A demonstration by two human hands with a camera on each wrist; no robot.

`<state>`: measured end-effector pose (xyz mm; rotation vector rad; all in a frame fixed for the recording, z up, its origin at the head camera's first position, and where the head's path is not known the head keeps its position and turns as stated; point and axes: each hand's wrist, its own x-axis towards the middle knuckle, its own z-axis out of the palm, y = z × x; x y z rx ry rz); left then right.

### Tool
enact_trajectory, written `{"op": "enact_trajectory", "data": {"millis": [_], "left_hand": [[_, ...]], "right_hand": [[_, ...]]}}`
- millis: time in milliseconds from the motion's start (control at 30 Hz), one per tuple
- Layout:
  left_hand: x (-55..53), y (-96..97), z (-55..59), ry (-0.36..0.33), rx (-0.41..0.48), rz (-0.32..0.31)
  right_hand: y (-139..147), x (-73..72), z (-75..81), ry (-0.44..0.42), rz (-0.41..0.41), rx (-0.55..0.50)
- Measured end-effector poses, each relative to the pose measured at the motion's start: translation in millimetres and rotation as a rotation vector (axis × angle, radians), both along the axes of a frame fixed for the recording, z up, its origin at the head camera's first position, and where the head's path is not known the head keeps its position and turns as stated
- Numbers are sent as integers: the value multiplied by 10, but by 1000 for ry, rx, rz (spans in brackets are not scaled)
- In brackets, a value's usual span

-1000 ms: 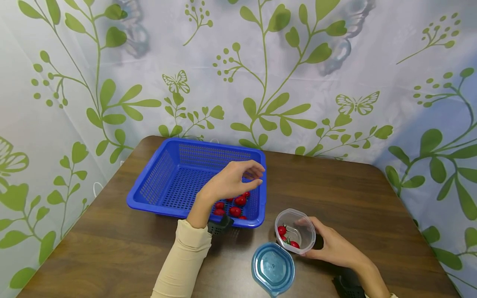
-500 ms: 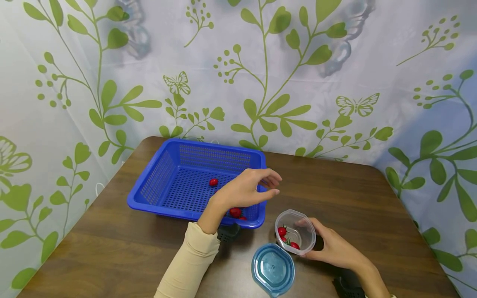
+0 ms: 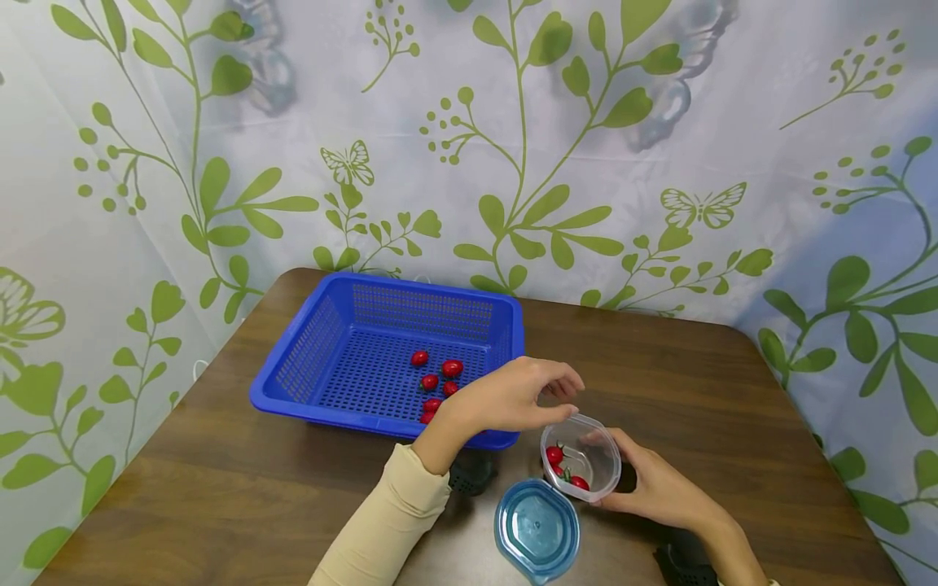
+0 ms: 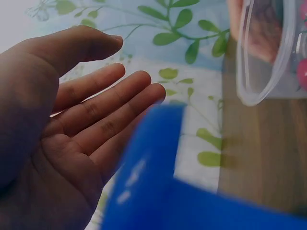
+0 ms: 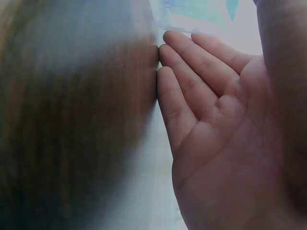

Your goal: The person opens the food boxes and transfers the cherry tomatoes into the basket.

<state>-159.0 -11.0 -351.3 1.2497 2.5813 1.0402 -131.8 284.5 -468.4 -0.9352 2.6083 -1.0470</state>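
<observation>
My left hand (image 3: 523,395) is over the right front corner of the blue basket (image 3: 293,403), its fingertips close to the rim of a clear plastic container (image 3: 604,456). In the left wrist view its palm and loosely bent fingers (image 4: 103,112) hold nothing. My right hand (image 3: 659,484) grips the container from the right, thumb on the near side and fingers round the far side. The container is tilted toward the left, with red cherry tomatoes (image 3: 554,455) inside. Several more cherry tomatoes (image 3: 452,369) lie in the basket, some hidden behind the left hand and wrist.
A blue-green lid (image 3: 537,529) lies on the wooden table (image 3: 183,496), just in front of the container. Behind the table hangs a white cloth (image 3: 410,114) printed with green leaves and butterflies.
My left hand has moved right and nearer, from over the basket toward the container, uncovering tomatoes in the basket. The right hand and the container have stayed in place.
</observation>
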Motion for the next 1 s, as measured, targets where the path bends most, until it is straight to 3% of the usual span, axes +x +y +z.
{"op": "enact_trajectory", "data": {"millis": [300, 1000], "left_hand": [[74, 249, -114, 25, -142, -49], [157, 472, -247, 94, -281, -90]], "right_hand": [[21, -2, 2, -54, -2, 12], [21, 1, 14, -44, 6, 15]]}}
